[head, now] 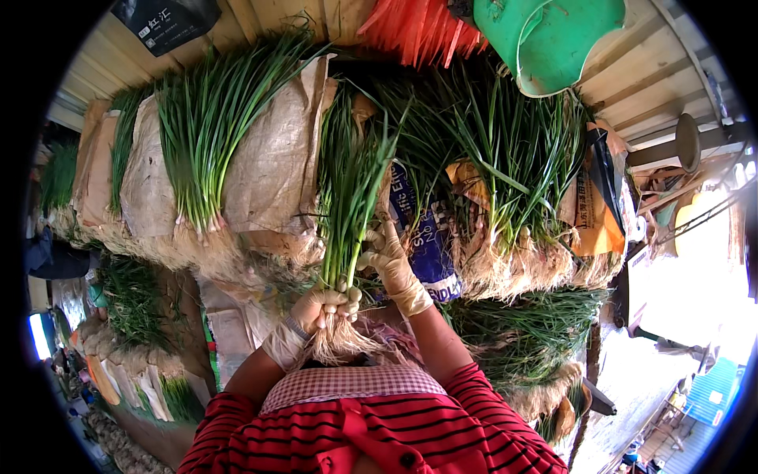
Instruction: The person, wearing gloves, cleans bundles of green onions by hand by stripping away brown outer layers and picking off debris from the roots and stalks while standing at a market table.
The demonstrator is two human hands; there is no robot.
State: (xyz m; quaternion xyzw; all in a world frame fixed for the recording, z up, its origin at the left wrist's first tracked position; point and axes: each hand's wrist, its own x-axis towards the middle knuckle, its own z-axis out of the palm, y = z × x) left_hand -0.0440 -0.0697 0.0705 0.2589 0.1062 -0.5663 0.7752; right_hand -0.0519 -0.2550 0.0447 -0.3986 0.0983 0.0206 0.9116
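Near my chest, my left hand (320, 308) in a pale glove grips a bunch of scallion-like plants (343, 231) by its whitish lower stems. Its green leaves point away from me, and stringy roots (340, 340) hang out below the fist, toward my apron. My right hand (394, 263), also gloved, is just right of the bunch. Its fingers are spread, with the tips close to the stems and leaves. Whether they touch a leaf is hard to tell. Behind it is a blue printed bag (435, 237).
A pile of similar rooted plants (503, 178) stands to the right. More bunches (198, 142) lie left, between sheets of brown packaging (266, 154). Red plastic strips (420, 29) and a cut green plastic container (551, 47) hang at the top. Lower left and right are more plants (527, 338).
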